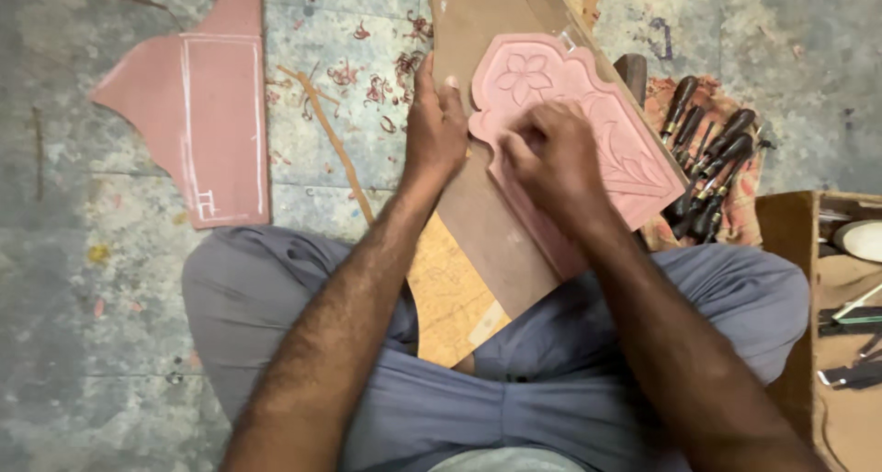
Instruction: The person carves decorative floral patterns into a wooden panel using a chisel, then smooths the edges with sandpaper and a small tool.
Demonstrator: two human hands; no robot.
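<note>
Carving looks underway: left hand (435, 127) presses flat, steadying the pink carved panel (551, 77) at 9 o'clock; right hand (551, 164) clenched over it, tool hidden; next cut needs firm bracing

**The Worker's Arms and Clothing**

Both forearms are bare and hairy, without sleeves, watch or rings. The left hand (435, 127) and right hand (549, 159) are ungloved. Loose grey-blue trousers (276, 288), creased at the knees, cover both legs below the hands.

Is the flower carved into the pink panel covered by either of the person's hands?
No: the carved flower shows bare near the pink panel's top, with the left hand beside it and the right hand below.
</note>
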